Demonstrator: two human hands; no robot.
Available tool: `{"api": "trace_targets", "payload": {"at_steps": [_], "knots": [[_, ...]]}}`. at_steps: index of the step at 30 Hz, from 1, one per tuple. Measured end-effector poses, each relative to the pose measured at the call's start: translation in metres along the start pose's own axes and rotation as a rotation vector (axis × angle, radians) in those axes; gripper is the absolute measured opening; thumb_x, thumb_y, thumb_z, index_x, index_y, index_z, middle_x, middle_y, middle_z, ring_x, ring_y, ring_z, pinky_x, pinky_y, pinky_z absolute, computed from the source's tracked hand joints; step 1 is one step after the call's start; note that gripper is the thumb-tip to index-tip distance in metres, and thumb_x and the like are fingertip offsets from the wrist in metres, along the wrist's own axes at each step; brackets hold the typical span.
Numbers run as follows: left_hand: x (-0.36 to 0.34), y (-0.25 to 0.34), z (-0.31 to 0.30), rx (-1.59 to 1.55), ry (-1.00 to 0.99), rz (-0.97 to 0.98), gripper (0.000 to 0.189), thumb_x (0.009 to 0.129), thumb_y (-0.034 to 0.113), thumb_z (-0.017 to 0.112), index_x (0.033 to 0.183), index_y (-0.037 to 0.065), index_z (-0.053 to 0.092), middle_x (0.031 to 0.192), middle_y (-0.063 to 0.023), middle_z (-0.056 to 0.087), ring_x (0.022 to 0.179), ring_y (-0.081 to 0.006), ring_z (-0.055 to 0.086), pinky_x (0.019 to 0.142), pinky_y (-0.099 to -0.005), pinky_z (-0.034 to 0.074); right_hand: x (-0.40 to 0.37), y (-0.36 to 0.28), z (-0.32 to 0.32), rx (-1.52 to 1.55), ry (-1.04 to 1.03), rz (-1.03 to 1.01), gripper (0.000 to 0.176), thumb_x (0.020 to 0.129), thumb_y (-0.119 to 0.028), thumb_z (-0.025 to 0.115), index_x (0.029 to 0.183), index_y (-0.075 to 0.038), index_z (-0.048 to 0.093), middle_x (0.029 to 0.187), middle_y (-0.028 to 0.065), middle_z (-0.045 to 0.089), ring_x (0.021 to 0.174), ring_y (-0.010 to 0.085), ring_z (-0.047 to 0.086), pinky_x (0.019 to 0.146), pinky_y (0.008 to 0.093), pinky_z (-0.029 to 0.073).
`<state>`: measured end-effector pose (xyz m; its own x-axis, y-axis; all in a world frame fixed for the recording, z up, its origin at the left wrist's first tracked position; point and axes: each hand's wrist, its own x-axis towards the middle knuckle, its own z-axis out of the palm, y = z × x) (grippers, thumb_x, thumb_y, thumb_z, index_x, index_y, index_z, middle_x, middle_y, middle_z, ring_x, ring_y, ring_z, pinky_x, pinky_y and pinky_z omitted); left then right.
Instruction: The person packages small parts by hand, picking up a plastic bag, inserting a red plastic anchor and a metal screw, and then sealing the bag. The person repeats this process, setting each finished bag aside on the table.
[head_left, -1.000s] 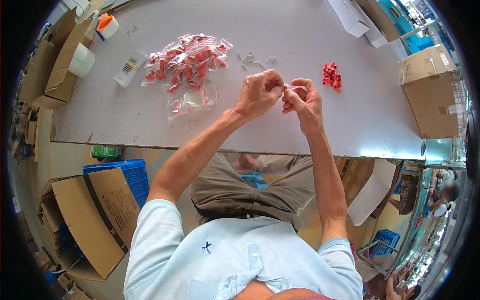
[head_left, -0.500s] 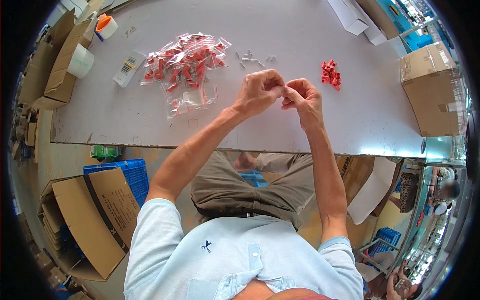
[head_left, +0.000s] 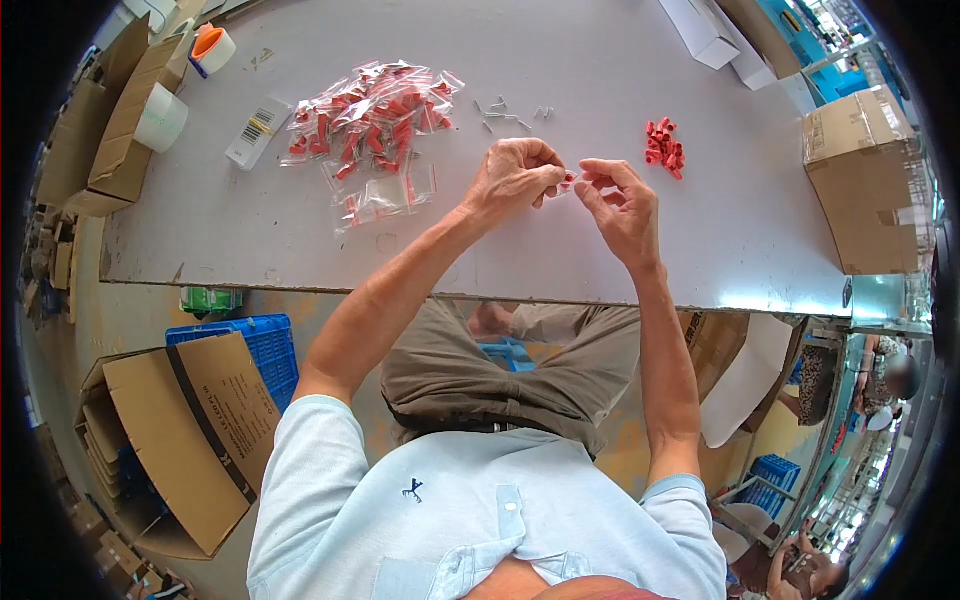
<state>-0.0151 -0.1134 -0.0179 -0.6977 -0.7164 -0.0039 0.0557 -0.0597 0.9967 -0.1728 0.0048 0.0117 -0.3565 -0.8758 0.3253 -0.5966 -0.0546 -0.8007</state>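
My left hand [head_left: 517, 182] is closed over the table, thumb and forefinger pinching a small clear plastic bag [head_left: 569, 183] with a bit of red in it. My right hand [head_left: 624, 210] is just to the right, thumb and fingers apart, its tips close to the bag's edge; no object shows in it. Left of my hands lies a heap of clear zip bags [head_left: 375, 120] holding red tube-like pieces. Several small silvery pins [head_left: 503, 116] lie beyond my left hand. A small pile of loose red pieces [head_left: 664, 150] sits beyond my right hand.
A barcoded card [head_left: 258, 132] lies left of the heap, near tape rolls [head_left: 161, 120]. Cardboard boxes stand at the table's left and right [head_left: 865, 180] ends. Below the table edge are an open carton [head_left: 190, 430] and a blue crate [head_left: 270, 350]. Other people sit at lower right.
My right hand has moved away from the left one, and its thumb and fingers have spread. The small bag with red in it now shows at my left fingertips.
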Motion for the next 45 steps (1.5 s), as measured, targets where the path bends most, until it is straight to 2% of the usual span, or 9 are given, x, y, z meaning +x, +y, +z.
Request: {"api": "trace_targets", "payload": {"at_steps": [8, 10, 14, 19, 25, 32, 38, 40, 45], "knots": [[-0.001, 0.002, -0.002, 0.026, -0.049, -0.052, 0.022, 0.098, 0.023, 0.069, 0.099, 0.001, 0.075, 0.077, -0.0043, 0.069, 0.066, -0.0084, 0.063, 0.059, -0.0227, 0.053, -0.007, 0.019, 0.0, 0.071, -0.044, 0.054, 0.013, 0.095, -0.014, 0.076, 0.099, -0.002, 0.073, 0.09, 0.0059, 0.072, 0.078, 0.0123, 0.068, 0.069, 0.0284, 0.056], [0.001, 0.0, 0.001, 0.096, 0.073, 0.057, 0.028, 0.1, 0.028, 0.068, 0.102, 0.001, 0.075, 0.083, -0.005, 0.071, 0.075, -0.0102, 0.066, 0.069, -0.0255, 0.057, -0.012, 0.021, 0.0, 0.12, 0.037, 0.025, 0.012, 0.097, -0.013, 0.073, 0.098, -0.002, 0.072, 0.088, 0.006, 0.072, 0.075, 0.0114, 0.066, 0.068, 0.0281, 0.054], [0.0, -0.001, 0.009, 0.13, 0.098, 0.15, 0.03, 0.098, 0.028, 0.071, 0.106, 0.0, 0.074, 0.09, -0.0067, 0.074, 0.087, -0.0127, 0.07, 0.077, -0.0288, 0.059, -0.016, 0.023, 0.003, -0.054, 0.026, 0.103, 0.012, 0.098, -0.013, 0.071, 0.098, -0.001, 0.072, 0.087, 0.0068, 0.072, 0.075, 0.0119, 0.066, 0.068, 0.0288, 0.054], [-0.003, 0.002, 0.006, 0.104, -0.138, 0.078, 0.025, 0.094, 0.018, 0.076, 0.108, -0.002, 0.074, 0.092, -0.0097, 0.076, 0.089, -0.0155, 0.073, 0.083, -0.0311, 0.06, -0.015, 0.015, 0.003, 0.029, 0.042, -0.031, 0.015, 0.1, -0.015, 0.07, 0.098, 0.0, 0.072, 0.086, 0.0081, 0.073, 0.076, 0.0125, 0.068, 0.071, 0.0292, 0.055], [-0.003, 0.002, 0.004, 0.142, -0.121, 0.052, 0.018, 0.093, 0.012, 0.074, 0.104, -0.002, 0.073, 0.091, -0.0092, 0.076, 0.086, -0.0151, 0.073, 0.082, -0.0306, 0.059, -0.017, 0.026, 0.006, 0.191, -0.009, 0.124, 0.015, 0.099, -0.015, 0.071, 0.102, 0.0, 0.074, 0.088, 0.0066, 0.075, 0.082, 0.0113, 0.07, 0.076, 0.0274, 0.057], [-0.003, -0.001, 0.007, 0.132, -0.156, 0.053, 0.015, 0.091, 0.008, 0.072, 0.103, -0.002, 0.073, 0.092, -0.009, 0.075, 0.083, -0.016, 0.073, 0.082, -0.031, 0.059, -0.018, 0.03, 0.004, 0.237, -0.04, 0.106, 0.013, 0.099, -0.013, 0.071, 0.103, -0.001, 0.074, 0.086, 0.0056, 0.075, 0.079, 0.0099, 0.069, 0.075, 0.0268, 0.057], [-0.003, -0.003, 0.007, 0.225, -0.122, 0.128, 0.015, 0.091, 0.007, 0.074, 0.102, -0.003, 0.072, 0.093, -0.0084, 0.074, 0.086, -0.0146, 0.072, 0.077, -0.0294, 0.059, -0.02, 0.027, 0.004, 0.224, -0.064, 0.107, 0.013, 0.099, -0.013, 0.071, 0.101, 0.0, 0.073, 0.083, 0.0049, 0.074, 0.078, 0.0088, 0.068, 0.073, 0.0264, 0.056], [-0.005, -0.002, 0.009, 0.33, -0.116, 0.256, 0.014, 0.091, 0.007, 0.074, 0.102, -0.002, 0.073, 0.094, -0.0073, 0.074, 0.086, -0.0121, 0.07, 0.076, -0.0273, 0.059, -0.019, 0.029, 0.004, 0.277, -0.093, 0.143, 0.013, 0.099, -0.013, 0.07, 0.099, 0.0, 0.072, 0.083, 0.0043, 0.073, 0.078, 0.0084, 0.067, 0.072, 0.0257, 0.056], [-0.003, 0.0, 0.007, 0.142, -0.112, 0.108, 0.013, 0.091, 0.007, 0.074, 0.102, -0.001, 0.074, 0.093, -0.0059, 0.073, 0.085, -0.0098, 0.068, 0.075, -0.0255, 0.057, -0.019, 0.03, 0.0, 0.436, -0.015, 0.122, 0.014, 0.101, -0.013, 0.068, 0.101, 0.001, 0.07, 0.084, 0.0035, 0.071, 0.079, 0.0085, 0.066, 0.074, 0.0249, 0.055]]}}
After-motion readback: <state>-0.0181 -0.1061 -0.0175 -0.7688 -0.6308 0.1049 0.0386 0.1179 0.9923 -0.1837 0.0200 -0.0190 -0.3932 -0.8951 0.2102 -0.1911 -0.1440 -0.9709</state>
